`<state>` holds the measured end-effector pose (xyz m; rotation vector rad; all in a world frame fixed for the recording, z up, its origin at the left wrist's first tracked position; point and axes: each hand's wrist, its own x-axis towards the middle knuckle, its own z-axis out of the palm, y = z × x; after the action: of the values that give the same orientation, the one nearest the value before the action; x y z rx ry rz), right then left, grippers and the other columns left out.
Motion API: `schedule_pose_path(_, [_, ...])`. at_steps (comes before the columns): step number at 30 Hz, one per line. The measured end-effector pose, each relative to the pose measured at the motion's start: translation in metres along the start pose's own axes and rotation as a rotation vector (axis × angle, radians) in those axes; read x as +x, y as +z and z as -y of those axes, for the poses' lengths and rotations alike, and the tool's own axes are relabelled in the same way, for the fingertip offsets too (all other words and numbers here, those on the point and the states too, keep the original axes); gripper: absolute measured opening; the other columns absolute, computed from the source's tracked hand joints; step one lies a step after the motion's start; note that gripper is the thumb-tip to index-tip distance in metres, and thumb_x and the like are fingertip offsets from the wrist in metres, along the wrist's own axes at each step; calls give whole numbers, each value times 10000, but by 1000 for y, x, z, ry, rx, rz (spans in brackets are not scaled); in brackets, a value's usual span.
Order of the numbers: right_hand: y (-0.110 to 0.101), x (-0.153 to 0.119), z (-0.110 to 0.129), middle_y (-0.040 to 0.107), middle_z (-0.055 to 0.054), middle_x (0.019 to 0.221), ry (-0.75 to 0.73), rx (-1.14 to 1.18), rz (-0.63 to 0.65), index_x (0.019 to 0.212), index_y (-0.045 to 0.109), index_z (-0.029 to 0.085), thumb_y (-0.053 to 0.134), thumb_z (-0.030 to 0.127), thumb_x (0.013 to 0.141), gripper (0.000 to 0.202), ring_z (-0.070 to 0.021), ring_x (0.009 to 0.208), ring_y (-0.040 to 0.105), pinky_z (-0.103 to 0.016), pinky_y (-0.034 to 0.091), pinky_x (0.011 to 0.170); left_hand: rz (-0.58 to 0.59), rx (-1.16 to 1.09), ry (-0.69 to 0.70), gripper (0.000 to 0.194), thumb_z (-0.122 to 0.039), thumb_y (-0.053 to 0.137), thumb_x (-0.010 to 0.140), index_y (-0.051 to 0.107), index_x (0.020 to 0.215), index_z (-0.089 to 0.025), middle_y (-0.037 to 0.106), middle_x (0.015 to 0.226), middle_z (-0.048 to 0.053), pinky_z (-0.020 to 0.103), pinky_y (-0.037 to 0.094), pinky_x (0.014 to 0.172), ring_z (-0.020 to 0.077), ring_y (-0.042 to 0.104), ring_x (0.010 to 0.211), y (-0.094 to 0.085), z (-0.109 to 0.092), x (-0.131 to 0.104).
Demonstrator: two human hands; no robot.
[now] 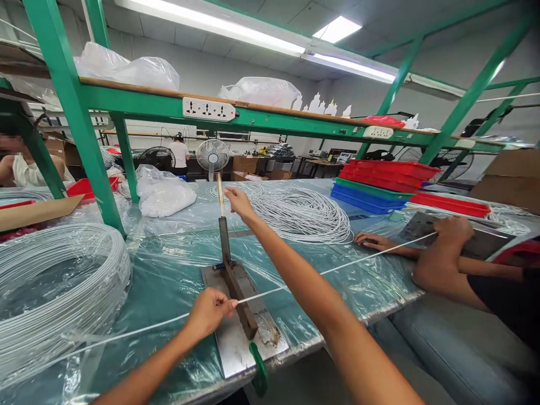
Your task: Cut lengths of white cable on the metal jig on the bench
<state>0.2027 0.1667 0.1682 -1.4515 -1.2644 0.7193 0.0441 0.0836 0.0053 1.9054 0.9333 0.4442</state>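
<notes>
A long white cable [162, 324] runs from the coil at the left, through my left hand [210, 311], across a metal lever tool and on to a co-worker's hand at the right. My left hand pinches the cable just left of the tool's arm [239, 292]. The tool's raised handle [220, 194] has a pale grip. Close beside that grip is my right hand [239, 203], its fingers curled; whether they touch the handle or hold anything is unclear. Under the tool lies a metal base plate [236, 351] at the table edge.
A large wrapped cable coil [63, 275] fills the left. Behind the tool lies another white coil [304, 214]. Stacked red, green and blue trays [379, 185] stand at the right. A co-worker's hands [453, 229] are nearby. A green clamp [258, 368] hangs at the edge.
</notes>
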Motion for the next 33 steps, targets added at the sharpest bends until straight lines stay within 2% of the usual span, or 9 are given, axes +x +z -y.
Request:
schedule_pose_path(3, [-2,50,-11,579,-35,851,62,36,-33,1079,532,123,461,349,907,293,-84,614,544,-214,473,529,11,22,-17,335,-408,500,743,672,705,-122,361,499,-36,239,180,500,92,302,499,-1,-1,2])
schedule_pose_path(6, [5,75,-23,572,-46,900,120,79,-6,1065,529,119,460,371,906,305,-105,684,562,-254,495,588,17,66,-21,213,-304,536,736,672,724,-141,384,509,-39,232,179,496,93,328,505,0,-6,2])
schedule_pose_path(10, [13,86,-28,550,-21,809,147,120,5,1013,531,117,438,417,906,331,-73,575,502,-209,442,506,56,-86,-96,110,-151,481,724,569,660,-133,466,495,-33,219,232,485,94,393,462,3,-11,6])
schedule_pose_path(14, [6,75,-20,528,-13,785,128,166,6,997,501,126,380,516,894,421,-29,427,355,-185,359,423,87,-203,-110,76,-125,482,671,492,599,-148,411,473,-56,213,225,474,81,347,459,5,-9,16])
schedule_pose_path(17, [-11,51,-7,547,-40,874,113,218,40,1013,483,146,287,571,894,483,-43,460,449,-198,410,459,56,-256,-100,190,-273,544,657,442,538,-166,323,446,-75,225,182,473,72,271,454,6,-6,21])
schedule_pose_path(22, [-50,-13,15,565,-91,1015,105,450,174,999,515,152,189,643,866,604,-165,713,635,-267,522,587,-3,-310,-79,417,-536,596,547,374,481,-189,262,423,-83,236,144,477,65,219,456,10,1,26])
schedule_pose_path(28, [-71,-105,20,616,-91,859,253,396,111,775,540,127,385,408,909,348,-123,614,629,-210,528,545,-83,-304,-75,394,-484,625,549,374,483,-188,280,420,-82,232,141,472,63,245,433,19,18,36])
schedule_pose_path(31, [-75,-145,10,626,-97,847,301,338,151,853,598,98,514,275,842,196,-119,641,631,-189,530,567,-121,-280,-74,363,-427,646,572,397,488,-177,300,412,-78,222,148,469,65,270,427,23,24,39])
schedule_pose_path(33, [-76,-168,3,626,-103,930,340,326,141,975,599,111,595,244,764,250,-131,674,634,-202,536,568,-134,-269,-69,359,-412,668,572,416,491,-170,315,413,-76,214,157,465,65,284,428,24,26,40])
